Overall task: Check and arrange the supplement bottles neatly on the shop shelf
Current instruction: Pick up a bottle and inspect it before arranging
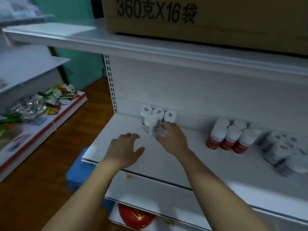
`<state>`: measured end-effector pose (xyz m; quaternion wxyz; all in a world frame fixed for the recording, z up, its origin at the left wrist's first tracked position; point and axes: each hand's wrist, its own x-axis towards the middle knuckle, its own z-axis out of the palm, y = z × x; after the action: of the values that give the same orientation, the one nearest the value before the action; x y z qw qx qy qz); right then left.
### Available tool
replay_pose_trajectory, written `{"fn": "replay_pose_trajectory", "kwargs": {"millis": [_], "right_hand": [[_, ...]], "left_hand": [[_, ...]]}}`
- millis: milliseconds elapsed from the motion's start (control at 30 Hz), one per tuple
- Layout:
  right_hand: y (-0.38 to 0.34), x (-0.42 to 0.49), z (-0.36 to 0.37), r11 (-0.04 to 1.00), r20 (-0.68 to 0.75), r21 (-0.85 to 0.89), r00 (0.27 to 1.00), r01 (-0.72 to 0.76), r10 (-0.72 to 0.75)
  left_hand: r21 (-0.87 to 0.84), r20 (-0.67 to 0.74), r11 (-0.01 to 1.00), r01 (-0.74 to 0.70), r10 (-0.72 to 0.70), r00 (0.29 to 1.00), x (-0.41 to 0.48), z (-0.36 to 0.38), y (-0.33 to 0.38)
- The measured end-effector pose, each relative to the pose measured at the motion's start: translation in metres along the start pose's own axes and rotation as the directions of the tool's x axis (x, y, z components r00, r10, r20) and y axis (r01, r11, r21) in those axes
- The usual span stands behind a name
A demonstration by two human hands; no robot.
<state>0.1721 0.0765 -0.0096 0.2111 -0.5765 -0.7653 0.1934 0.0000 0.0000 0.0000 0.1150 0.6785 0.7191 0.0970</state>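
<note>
Several white supplement bottles (150, 124) stand clustered at the back left of the white shelf (191, 164). My right hand (172, 139) reaches into the cluster's right side, with thumb and fingers curled round a white bottle (160, 133) that it mostly hides. My left hand (125, 147) hovers over the shelf just left of the cluster, fingers spread and holding nothing. To the right stand several red bottles with white caps (230, 137). Further right is a blurred group of grey-white bottles (283, 149).
A large cardboard box (200, 17) sits on the shelf above. A blue crate (78, 170) stands on the wooden floor below the shelf's left end. A red round item (136, 215) lies on the lower shelf. Snack packets (41, 100) fill a low shelf at left.
</note>
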Motion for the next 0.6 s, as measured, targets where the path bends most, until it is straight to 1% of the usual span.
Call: {"fn": "replay_pose_trajectory", "kwargs": {"millis": [100,133,233,367,600], "right_hand": [[0.0,0.025,0.005,0.999,-0.061,0.037,0.998,-0.02,0.022],[-0.002,0.031,0.006,0.998,-0.056,0.041,0.997,-0.044,0.046],[-0.007,0.047,0.014,0.997,-0.05,0.058,0.997,-0.054,0.057],[-0.013,0.062,0.02,0.993,-0.079,0.038,0.99,-0.113,0.116],[-0.027,0.074,0.028,0.981,-0.144,-0.01,0.971,-0.195,0.191]], "left_hand": [[-0.018,-0.031,1.0,0.007,-0.007,0.999,0.007,0.004,0.003],[-0.02,-0.028,1.0,0.009,-0.009,1.0,0.009,0.003,0.004],[-0.022,-0.041,0.999,0.023,-0.023,0.999,0.015,0.003,0.003],[-0.016,-0.048,1.0,0.015,-0.016,0.999,0.022,0.001,0.0],[-0.079,-0.028,0.997,0.002,-0.005,1.0,0.03,0.004,-0.014]]}}
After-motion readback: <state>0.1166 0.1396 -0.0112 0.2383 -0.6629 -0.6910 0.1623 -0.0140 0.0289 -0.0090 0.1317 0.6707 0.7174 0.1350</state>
